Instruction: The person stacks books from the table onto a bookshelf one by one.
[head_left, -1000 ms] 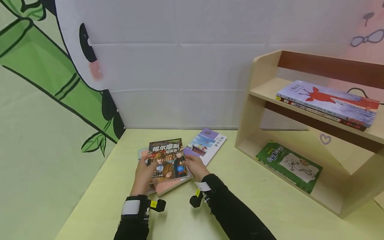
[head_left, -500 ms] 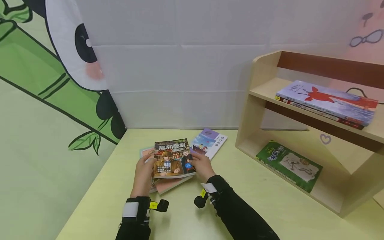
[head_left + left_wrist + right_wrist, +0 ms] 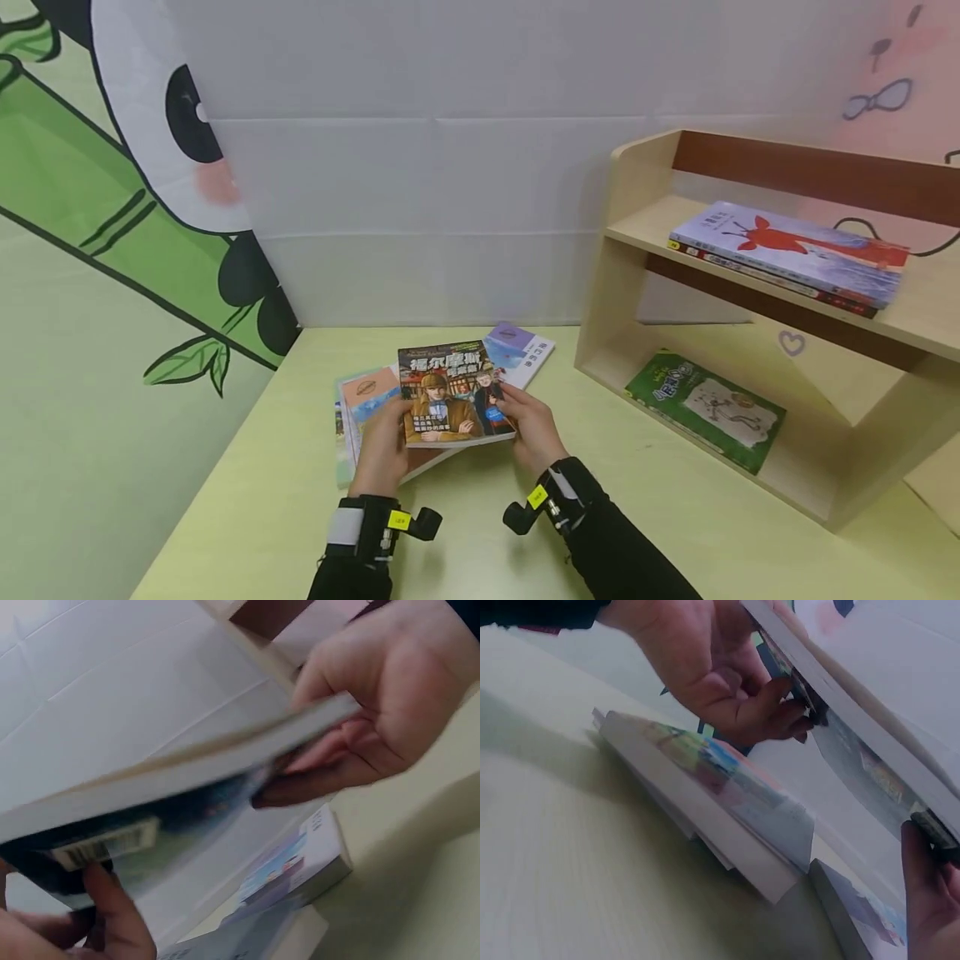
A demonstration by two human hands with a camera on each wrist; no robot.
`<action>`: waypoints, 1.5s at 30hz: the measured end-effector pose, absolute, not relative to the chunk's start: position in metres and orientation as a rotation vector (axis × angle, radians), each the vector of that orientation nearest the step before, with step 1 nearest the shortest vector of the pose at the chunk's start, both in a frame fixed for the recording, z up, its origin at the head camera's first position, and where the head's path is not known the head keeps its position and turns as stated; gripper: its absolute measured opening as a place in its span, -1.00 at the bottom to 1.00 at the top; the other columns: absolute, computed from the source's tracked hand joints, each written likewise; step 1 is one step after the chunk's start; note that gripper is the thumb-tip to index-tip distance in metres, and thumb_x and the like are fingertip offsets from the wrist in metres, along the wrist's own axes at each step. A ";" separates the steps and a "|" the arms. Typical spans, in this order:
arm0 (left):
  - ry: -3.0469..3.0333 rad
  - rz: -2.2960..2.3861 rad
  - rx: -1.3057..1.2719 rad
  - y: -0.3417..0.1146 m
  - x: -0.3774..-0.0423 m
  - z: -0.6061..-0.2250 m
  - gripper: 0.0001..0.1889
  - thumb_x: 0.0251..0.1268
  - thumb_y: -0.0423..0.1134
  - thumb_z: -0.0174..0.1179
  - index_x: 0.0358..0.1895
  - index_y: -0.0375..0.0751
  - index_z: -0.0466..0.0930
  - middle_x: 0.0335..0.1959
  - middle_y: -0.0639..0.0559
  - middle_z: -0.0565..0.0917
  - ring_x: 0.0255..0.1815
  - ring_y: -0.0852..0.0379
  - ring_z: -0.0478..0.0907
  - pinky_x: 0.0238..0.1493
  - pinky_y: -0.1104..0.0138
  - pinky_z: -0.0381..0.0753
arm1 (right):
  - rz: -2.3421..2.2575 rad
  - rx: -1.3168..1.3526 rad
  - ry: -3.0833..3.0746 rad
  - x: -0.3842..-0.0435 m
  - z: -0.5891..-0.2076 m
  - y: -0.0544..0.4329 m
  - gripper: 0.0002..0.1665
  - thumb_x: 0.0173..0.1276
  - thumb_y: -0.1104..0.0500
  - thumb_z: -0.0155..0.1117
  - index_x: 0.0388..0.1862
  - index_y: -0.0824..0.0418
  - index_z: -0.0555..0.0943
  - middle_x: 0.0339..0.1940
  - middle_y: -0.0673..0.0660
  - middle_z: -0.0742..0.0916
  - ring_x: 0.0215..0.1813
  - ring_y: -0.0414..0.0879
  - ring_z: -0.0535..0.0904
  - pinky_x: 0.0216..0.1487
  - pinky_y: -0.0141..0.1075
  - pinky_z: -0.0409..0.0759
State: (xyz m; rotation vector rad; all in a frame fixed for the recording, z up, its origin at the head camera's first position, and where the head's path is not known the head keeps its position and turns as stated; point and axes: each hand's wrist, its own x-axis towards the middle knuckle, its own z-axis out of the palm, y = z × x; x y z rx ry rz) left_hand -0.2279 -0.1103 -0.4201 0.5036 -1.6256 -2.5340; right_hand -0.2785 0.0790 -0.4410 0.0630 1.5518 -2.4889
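Observation:
A dark-covered paperback book (image 3: 450, 392), with figures in brown and black coats, is held up between both hands. My left hand (image 3: 382, 446) grips its left edge; my right hand (image 3: 534, 429) grips the right edge. In the left wrist view, fingers curl under the book's back cover (image 3: 187, 825), near a barcode. Beneath it lies a stack of books (image 3: 366, 392) with a pink-and-blue cover on top, partly hidden by the held book. A purple, blue and white book (image 3: 521, 354) lies behind on the table, its near part covered from the head view.
A wooden two-tier shelf (image 3: 618, 258) stands on the right of the table (image 3: 480, 542). Its upper tier bears stacked books (image 3: 787, 250) with a red-animal cover on top; a green book (image 3: 705, 408) lies on the lower tier. A cloth-covered wall (image 3: 435, 183) rises behind.
Both hands have carried the dark book rightward off the stack, so more of the pink-and-blue cover shows at left. The head view has turned slightly right.

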 end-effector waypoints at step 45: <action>-2.116 -2.710 -0.544 -0.085 -0.211 -0.403 -0.67 0.37 -0.33 0.03 0.16 -0.27 0.41 -0.05 -0.04 0.57 -0.13 0.11 0.61 -0.12 0.25 0.64 | -1.535 -0.801 2.078 -0.244 -0.390 0.254 -0.17 0.39 0.23 0.21 0.49 0.47 0.06 0.49 0.50 0.13 0.46 0.39 0.08 0.34 0.06 0.33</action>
